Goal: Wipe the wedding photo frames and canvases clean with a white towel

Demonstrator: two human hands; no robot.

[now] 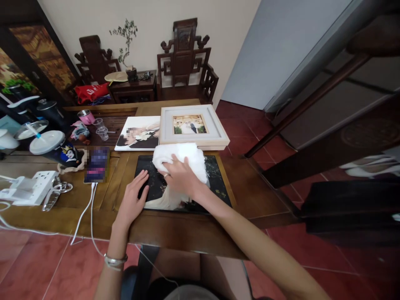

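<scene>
A dark photo panel [215,200] with a pale dress pictured on it lies flat on the wooden table in front of me. My right hand [181,177] presses a folded white cloth [195,156] onto its upper part, fingers bent over the fabric. The cloth and my forearm hide much of the picture. At the panel's left edge rests my left hand [134,196], fingers stretched out, the tips touching the dark surface. Nothing is in that hand.
Behind the panel lie a framed photo [215,125] and a white-edged print [137,129]. On the left are a phone [96,164] with cables, a hair claw clip [53,196], a power strip [39,189], a lidded cup [48,143] and small clear cups [101,131].
</scene>
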